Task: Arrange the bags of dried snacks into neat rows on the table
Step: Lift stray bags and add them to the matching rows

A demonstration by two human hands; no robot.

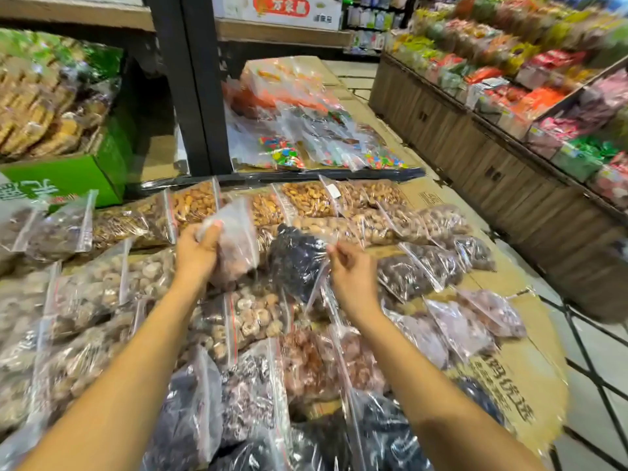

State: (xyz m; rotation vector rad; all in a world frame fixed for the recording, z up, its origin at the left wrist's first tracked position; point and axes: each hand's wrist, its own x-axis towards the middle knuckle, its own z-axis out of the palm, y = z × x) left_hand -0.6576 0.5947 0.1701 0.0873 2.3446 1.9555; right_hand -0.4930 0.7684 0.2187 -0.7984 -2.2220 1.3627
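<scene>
Cardboard-covered tabletop (520,379) with printed Chinese characters at 4 o'clock; centre, left hand (195,249) fingers closed on pale snack bag (238,239), right hand (350,270) pinching dark snack bag (295,263); 12 o'clock, carton (282,10) reading "万象".

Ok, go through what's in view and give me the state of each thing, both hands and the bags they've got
left hand: closed around the pale bag, lifted
pale bag: held up off the pile
right hand: pinching the dark bag
dark bag: raised, tilted
nut bags: lying flat in a back row
green box: open, on the left
</scene>
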